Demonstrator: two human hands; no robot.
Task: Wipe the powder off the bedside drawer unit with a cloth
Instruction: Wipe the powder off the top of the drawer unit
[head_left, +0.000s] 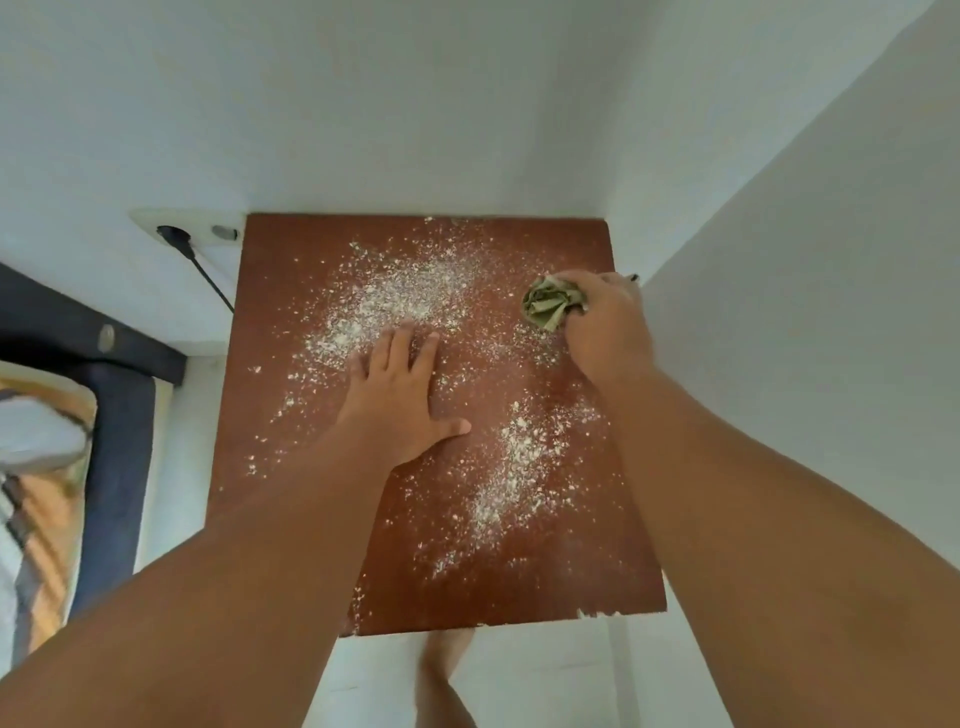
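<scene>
Fingers (582, 291) of the right hand (605, 332) grip the cloth (548, 306) — left hand (397, 405) flat, splayed.

White walls (467, 104), a plugged wall socket (187, 231), dark bed frame (119, 467) at left.

the drawer unit (332, 519) sits in a wall corner with powder (405, 296) spread on its top, the left hand (400, 400) flat at centre, the right hand (605, 332) with the cloth (548, 306) at two o'clock, the bed (47, 467) at nine o'clock.
</scene>
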